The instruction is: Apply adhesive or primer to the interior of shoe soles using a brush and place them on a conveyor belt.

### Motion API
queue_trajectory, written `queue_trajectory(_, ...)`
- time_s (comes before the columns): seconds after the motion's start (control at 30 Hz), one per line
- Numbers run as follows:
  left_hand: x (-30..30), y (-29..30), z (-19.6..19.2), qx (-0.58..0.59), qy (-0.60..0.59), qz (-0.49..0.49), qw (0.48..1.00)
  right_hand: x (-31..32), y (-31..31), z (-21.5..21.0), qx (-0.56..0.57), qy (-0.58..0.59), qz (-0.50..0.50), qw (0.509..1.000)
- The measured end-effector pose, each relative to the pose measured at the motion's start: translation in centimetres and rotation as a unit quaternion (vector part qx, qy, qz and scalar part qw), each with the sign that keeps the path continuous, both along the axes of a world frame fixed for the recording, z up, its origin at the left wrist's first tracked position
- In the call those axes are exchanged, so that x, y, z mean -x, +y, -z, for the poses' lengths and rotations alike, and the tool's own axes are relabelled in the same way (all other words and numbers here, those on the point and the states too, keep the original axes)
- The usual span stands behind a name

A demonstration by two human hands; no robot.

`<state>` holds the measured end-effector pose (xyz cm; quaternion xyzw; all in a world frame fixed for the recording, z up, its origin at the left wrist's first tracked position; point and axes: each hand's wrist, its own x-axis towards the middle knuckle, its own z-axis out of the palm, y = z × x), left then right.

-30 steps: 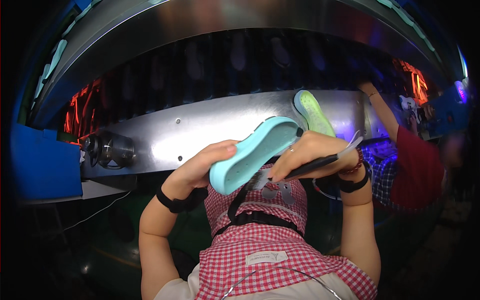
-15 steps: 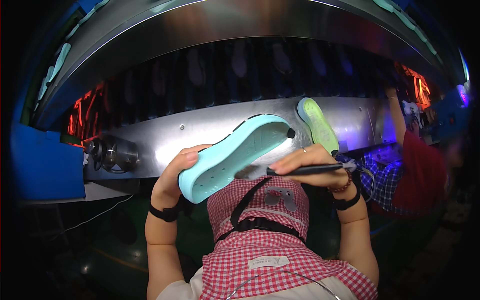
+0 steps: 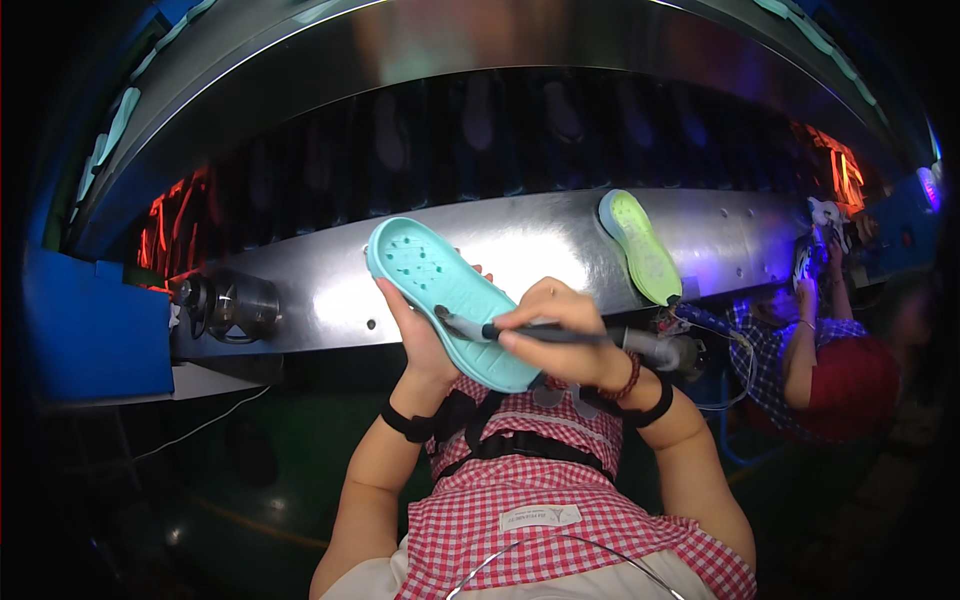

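Observation:
A turquoise shoe sole [image 3: 428, 268] is held up over the near edge of the metal ledge, its inner side facing me. My left hand [image 3: 424, 340] grips it along the lower left rim, with fingertips showing past the far edge. In my right hand [image 3: 560, 325] is a brush [image 3: 545, 336] with a black handle, pinched between thumb and fingers. The brush's tip is against the inside of the sole, near its middle. Small holes dot the sole's upper end.
A lime-green sole [image 3: 643, 250] lies on the metal ledge [image 3: 540, 235]. A metal pot [image 3: 243, 306] stands at the left, and a partly hidden cylinder [image 3: 680, 353] is beyond my right wrist. Dark slots with soles run behind. At the right, a person [image 3: 845, 375] handles a white shoe.
The turquoise sole has been turned, so its holed end now points up and left. My left hand has moved right, my right hand left. The other person's raised arm has come down.

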<state>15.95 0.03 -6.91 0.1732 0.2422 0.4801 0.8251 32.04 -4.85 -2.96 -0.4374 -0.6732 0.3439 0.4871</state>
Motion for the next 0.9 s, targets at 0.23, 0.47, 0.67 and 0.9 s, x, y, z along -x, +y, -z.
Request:
queue_trajectory(0.23, 1.5, 0.9, -0.8, -0.039, -0.049, -0.07, 0.996, -2.3, -0.6, -3.3, -0.019, -0.058, -0.158, 0.986)
queue_trajectory(0.47, 0.7, 1.3, -2.8, -0.094, -0.094, -0.112, 0.985, -0.6, -0.2, -3.9, -0.025, 0.029, -0.172, 0.984)
queue_trajectory(0.67, 1.9, 1.6, -3.6, -0.147, -0.008, -0.114, 0.982, -2.0, -0.2, -3.2, 0.111, 0.045, -0.123, 0.985)
queue_trajectory(0.9, 1.7, 1.8, -6.1, -0.144, -0.065, -0.113, 0.981, -2.7, 0.2, -1.4, 0.227, 0.3, -0.16, 0.913)
